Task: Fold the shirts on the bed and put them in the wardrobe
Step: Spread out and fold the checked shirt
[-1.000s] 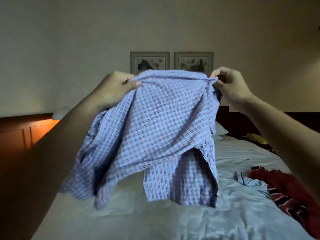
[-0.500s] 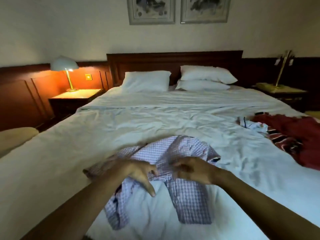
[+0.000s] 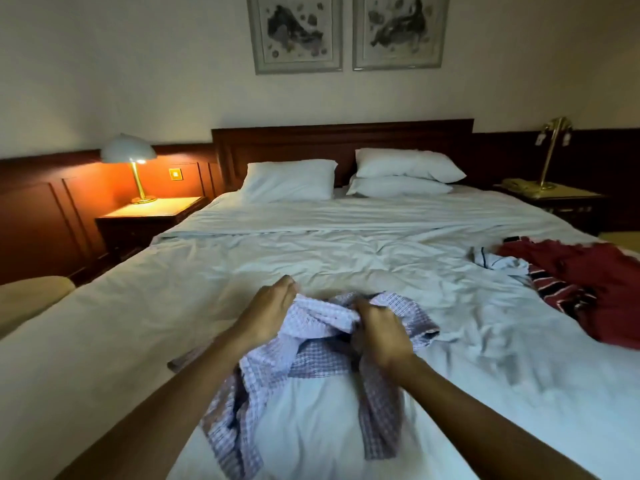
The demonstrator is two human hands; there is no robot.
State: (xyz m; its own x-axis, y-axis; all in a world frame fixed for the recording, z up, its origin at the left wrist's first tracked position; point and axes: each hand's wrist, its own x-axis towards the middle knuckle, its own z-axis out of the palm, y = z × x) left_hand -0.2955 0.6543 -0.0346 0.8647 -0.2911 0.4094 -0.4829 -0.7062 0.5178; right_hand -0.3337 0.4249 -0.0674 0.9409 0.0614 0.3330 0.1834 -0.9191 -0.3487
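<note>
Checked shirt [image 3: 311,355] lies bunched near-centre on the bed [image 3: 311,258], left hand [image 3: 266,313] gripping its far-left fabric, right hand [image 3: 381,337] fisted on fabric just beside; red garment [image 3: 588,282] lies right.

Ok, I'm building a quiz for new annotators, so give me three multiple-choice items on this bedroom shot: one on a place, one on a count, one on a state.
1. Where does the red garment lie?
A. on the right side of the bed
B. on a chair
C. in a drawer

2. How many white pillows sit by the headboard?
A. two
B. three
C. five

3. What state is the checked shirt in?
A. neatly folded
B. on a hanger
C. crumpled and gripped

Answers:
1 A, it sprawls near the bed's right edge.
2 B, one lies alone and two are stacked.
3 C, the left hand and right hand clutch its bunched cloth.
</note>
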